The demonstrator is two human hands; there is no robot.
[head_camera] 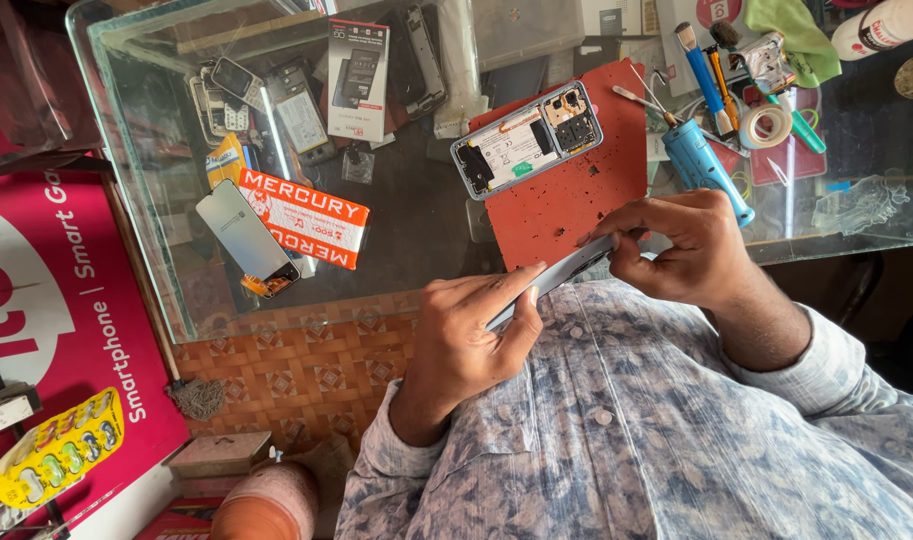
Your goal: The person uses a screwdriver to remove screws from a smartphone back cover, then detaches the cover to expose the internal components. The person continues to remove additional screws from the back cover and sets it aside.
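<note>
the left hand (466, 335) is closed around the lower end of a thin grey phone panel (554, 276), thumb laid along its upper edge and fingers curled beneath, holding it close against the person's patterned shirt (626, 430). the right hand (676, 245) pinches the panel's upper end, fingertips (616, 222) pressed on the edge and thumb tucked under, so the panel runs slantwise between the two hands, just off the near edge of the glass surface (416, 210). beyond the right hand, on the surface, lies a red work mat (576, 190), and on its far part rests an opened phone body (526, 140) with its battery and boards showing, well apart from both hands. to the right of the mat sit a blue tool (704, 165), a roll of tape (766, 125), a blue-handled brush (698, 65) and a green cloth (791, 30). further to the left on the surface lie a spare screen (244, 232) beside an orange-and-white packet (306, 215), a small boxed part (358, 78) and several old phones (231, 95).
</note>
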